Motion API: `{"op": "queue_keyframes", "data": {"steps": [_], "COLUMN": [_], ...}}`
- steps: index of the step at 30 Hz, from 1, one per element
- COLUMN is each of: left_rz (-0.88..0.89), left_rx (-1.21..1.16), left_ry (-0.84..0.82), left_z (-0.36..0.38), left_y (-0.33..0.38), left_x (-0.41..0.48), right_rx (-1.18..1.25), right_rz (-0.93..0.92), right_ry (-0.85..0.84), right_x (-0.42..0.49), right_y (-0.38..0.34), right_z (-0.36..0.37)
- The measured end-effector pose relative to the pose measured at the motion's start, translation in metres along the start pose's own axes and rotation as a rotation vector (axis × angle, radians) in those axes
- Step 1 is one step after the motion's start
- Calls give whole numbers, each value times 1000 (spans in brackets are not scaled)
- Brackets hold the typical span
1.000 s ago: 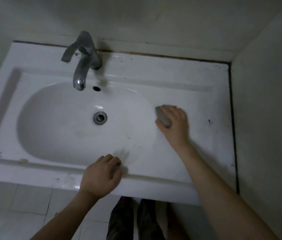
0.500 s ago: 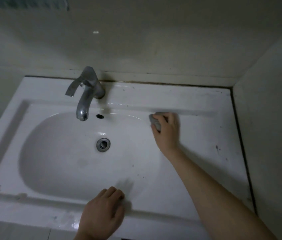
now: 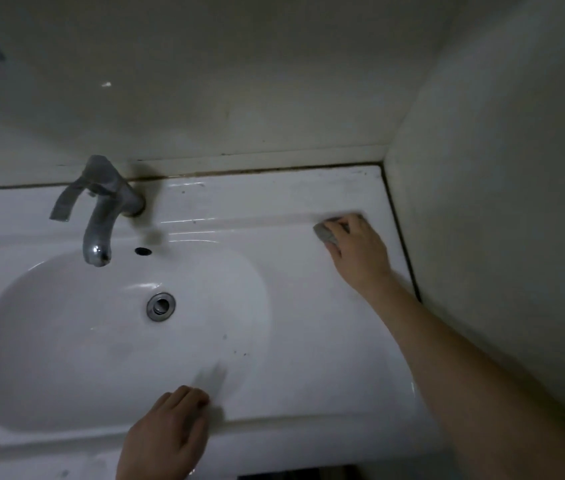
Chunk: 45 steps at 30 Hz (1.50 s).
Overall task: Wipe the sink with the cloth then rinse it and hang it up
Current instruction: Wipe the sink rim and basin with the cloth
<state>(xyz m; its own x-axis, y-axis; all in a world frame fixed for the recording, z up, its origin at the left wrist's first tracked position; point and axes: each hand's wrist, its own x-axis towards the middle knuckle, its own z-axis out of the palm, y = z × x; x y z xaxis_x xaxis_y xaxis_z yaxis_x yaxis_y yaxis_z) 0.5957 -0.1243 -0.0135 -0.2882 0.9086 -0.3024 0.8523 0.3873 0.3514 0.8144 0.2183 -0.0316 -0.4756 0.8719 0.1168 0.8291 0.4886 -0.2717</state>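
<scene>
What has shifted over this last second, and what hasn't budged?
The right hand, gripping the grey cloth, has swept from the basin's right rim to the sink's far right corner beside the side wall. Nothing was picked up or let go. The left hand stays resting on the front edge, and the tap remains shut, no water running. The camera has tilted upward.

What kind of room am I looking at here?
Most likely a small bathroom or washroom corner: a white ceramic sink with a chrome faucet and drain, set tight against plain walls. The right hand presses a grey cloth on the sink's ledge.
</scene>
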Motion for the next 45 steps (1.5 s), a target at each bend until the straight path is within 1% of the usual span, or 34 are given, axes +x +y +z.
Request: {"op": "queue_keyframes", "data": {"steps": [3, 7, 9, 11, 12, 14, 17, 18, 20, 22, 24, 26, 29, 32, 33, 34, 38, 40, 42, 43, 45], "left_rz": [-4, -6, -2, 1, -1, 2, 26, 31, 38, 38, 43, 43, 25, 14, 12, 10, 13, 10, 12, 15, 10], "left_rx": [-3, -12, -15, -14, -10, 19, 76, 88, 91, 87, 73, 58, 54, 54, 55, 56, 63, 65, 58, 62, 68], "left_ry": [-15, -21, -41, -46, -46, -51, -50, -52, -52, -59, -59, -60, -51, -48, -40, -34, -18, -15, -9, -6, 7], "left_z": [1, 0, 0, 2, 3, 2, 2, 2, 2, 2, 2, 3, 3, 4, 4, 4, 5, 5, 6, 5, 5], "left_y": [0, -2, -2, -3, -4, -3, -2, -1, 0, -1, -1, 0, 1, 0, 0, 0, 0, -1, 0, 1, 1], "left_x": [0, 1, 1, 1, 1, 1, -1, -1, -1, 0, -1, -3, -2, -2, -2, -2, -2, -2, -2, -2, -2], "right_rx": [31, 166, 226, 257, 266, 289, 221, 190, 183, 202, 235, 277, 390, 460, 503, 530, 542, 537, 573, 587, 551], "right_rz": [77, 215, 272, 257, 235, 153, 38, 35, 73, 86, 90, 104, 193, 306, 303, 262, -13, -143, -220, -207, -104], "right_ry": [0, 0, -53, -112, -116, -56, 47, 58, 28, 8, 15, 4, -45, -96, -113, -136, -232, -288, -291, -259, -155], "right_x": [-20, -121, -176, -204, -202, -173, -91, -62, -19, -6, -29, -86, -180, -213, -210, -205, -189, -188, -187, -186, -183], "right_y": [-13, -32, -39, -41, -38, -31, -21, -16, -8, -3, -8, -22, -45, -69, -81, -95, -157, -170, -153, -135, -87], "right_z": [1, -8, -15, -21, -25, -25, -9, -1, 9, 11, 2, -7, -18, -15, -10, -3, 20, 21, 13, 7, -6]}}
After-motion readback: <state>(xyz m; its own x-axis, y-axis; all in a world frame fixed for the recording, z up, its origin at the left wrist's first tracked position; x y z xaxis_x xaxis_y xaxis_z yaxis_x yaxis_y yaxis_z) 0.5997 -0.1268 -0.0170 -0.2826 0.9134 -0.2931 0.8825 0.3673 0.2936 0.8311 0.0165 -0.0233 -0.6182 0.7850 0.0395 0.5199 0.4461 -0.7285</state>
